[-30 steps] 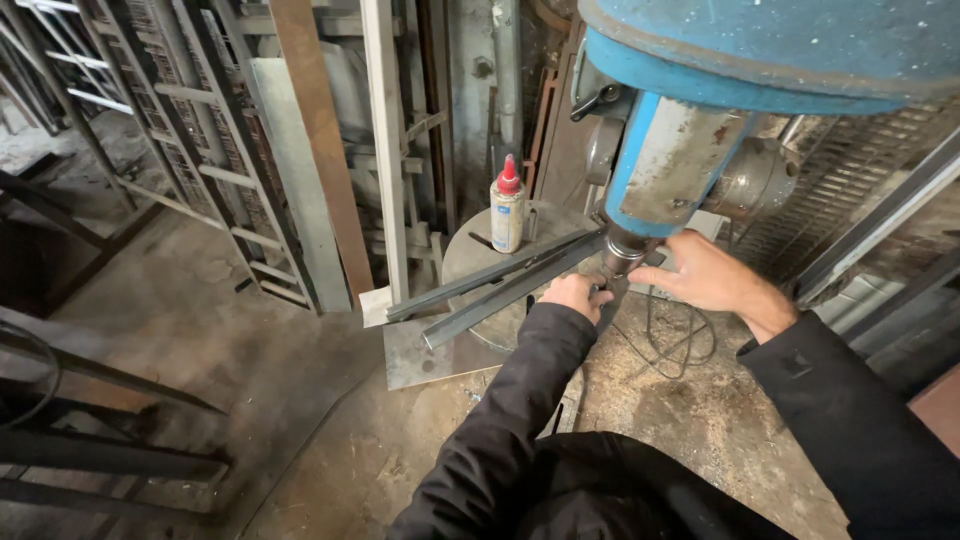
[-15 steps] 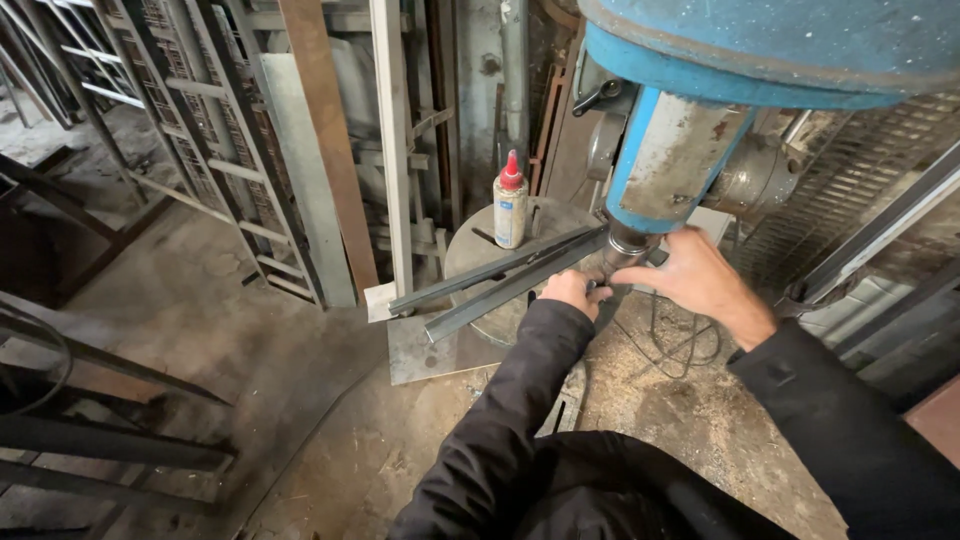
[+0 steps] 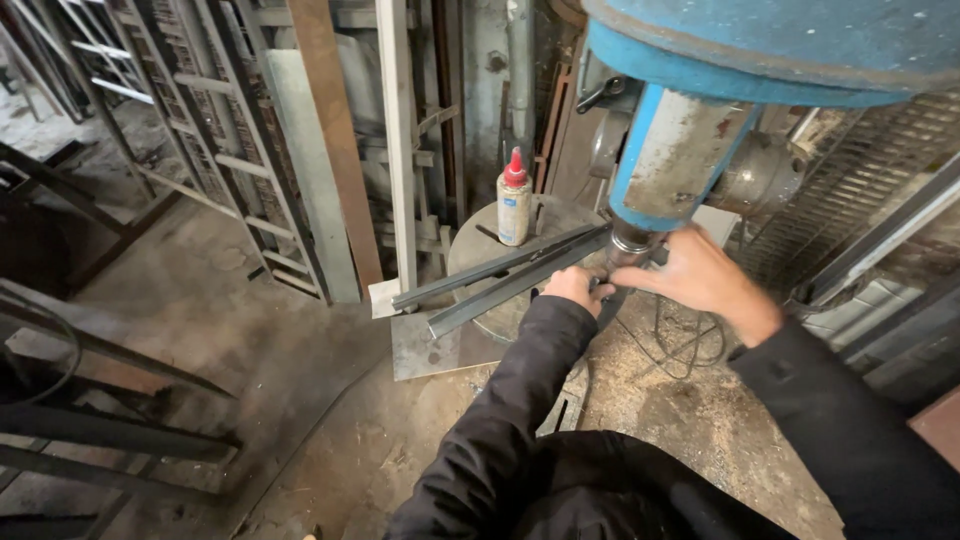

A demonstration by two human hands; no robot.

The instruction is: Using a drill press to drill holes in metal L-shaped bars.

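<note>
A blue drill press (image 3: 690, 130) fills the upper right, its spindle pointing down at a round metal table (image 3: 480, 250). Two long grey metal bars (image 3: 500, 275) lie across that table, sticking out to the left. My left hand (image 3: 575, 288) is closed just under the spindle, at the near end of the bars; what it grips is hidden. My right hand (image 3: 695, 272) reaches to the chuck (image 3: 630, 245), fingers curled around it. Both arms wear dark sleeves.
A plastic bottle with a red cap (image 3: 514, 200) stands on the round table. Metal ladders (image 3: 210, 150) and planks (image 3: 330, 140) lean on the back wall. A flat steel plate (image 3: 425, 345) lies on the dusty floor. Dark steel frames (image 3: 90, 400) sit at left. Cable loops (image 3: 685, 340) lie near the base.
The view has shifted slightly. Both hands stay at the chuck, with my right hand turned a little lower around it.
</note>
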